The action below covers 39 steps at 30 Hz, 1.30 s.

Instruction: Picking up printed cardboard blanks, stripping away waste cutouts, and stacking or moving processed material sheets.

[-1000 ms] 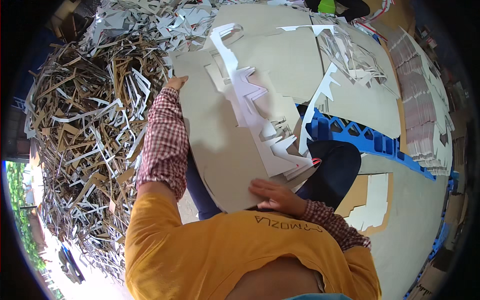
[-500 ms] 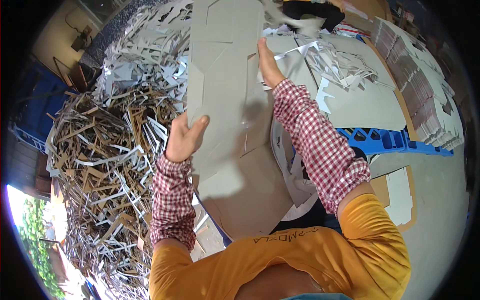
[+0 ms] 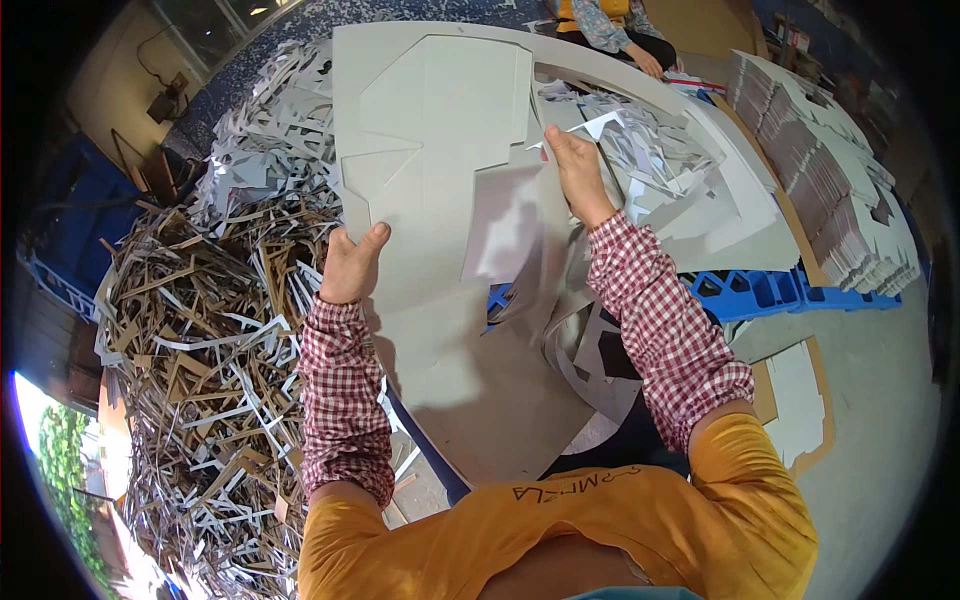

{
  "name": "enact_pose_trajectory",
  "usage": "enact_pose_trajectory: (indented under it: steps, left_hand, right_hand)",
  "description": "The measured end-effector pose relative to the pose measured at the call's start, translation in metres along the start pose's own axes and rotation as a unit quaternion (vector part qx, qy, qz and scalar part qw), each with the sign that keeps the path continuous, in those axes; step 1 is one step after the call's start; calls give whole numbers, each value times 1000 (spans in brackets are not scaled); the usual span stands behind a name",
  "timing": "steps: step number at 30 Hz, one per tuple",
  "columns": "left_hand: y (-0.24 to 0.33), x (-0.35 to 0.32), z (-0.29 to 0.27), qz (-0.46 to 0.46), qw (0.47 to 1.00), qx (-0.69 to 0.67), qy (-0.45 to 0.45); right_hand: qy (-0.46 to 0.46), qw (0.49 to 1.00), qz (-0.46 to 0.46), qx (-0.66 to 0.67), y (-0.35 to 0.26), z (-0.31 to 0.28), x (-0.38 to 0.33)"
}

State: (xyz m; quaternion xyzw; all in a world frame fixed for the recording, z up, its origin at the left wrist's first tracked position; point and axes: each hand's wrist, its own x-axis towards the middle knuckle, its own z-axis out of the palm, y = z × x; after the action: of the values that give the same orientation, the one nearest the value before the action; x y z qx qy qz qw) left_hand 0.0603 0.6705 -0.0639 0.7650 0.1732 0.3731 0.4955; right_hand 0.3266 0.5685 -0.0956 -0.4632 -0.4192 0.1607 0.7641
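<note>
Board [image 3: 425, 245] lies right of left hand [image 3: 348, 268], long axis pointing away; that hand and right hand [image 3: 580, 178] (farther forward) grip it.

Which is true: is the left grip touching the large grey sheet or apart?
Touching: the head view shows the left grip clasping the grey sheet by its left edge.

One left hand [image 3: 350, 266] and one right hand [image 3: 581, 178], making two, wear two checked sleeves [image 3: 345, 390]. The grey board [image 3: 440, 370] they hold has layers that cannot be counted. One co-worker [image 3: 602, 24] shows. One white panel [image 3: 797, 400] lies right; scrap strips [image 3: 200, 365] and stacked sheets [image 3: 815, 170] are too many to count.
</note>
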Motion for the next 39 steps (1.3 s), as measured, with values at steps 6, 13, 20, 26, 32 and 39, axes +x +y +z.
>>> enact_pose_trajectory:
  steps: [6,13,20,26,32,39]
  left_hand:
    - [-2,1,11,-18,997,55,-46]
    - [-3,-4,17,-20,996,52,-69]
    - [-4,-10,27,-59,993,-6,-106]
    - [16,-33,18,-132,965,-1,-225]
    - [31,-5,71,-125,946,126,-270]
    - [-16,0,35,-51,988,37,-144]
  right_hand:
    - [-71,988,117,68,-25,-16,10]
    - [1,969,109,219,-23,-12,16]
    - [182,952,156,188,-23,-52,34]
    - [3,994,101,-48,-38,-81,50]
    - [70,953,-186,-228,29,-3,11]
    - [-17,961,-61,-269,48,-22,-70]
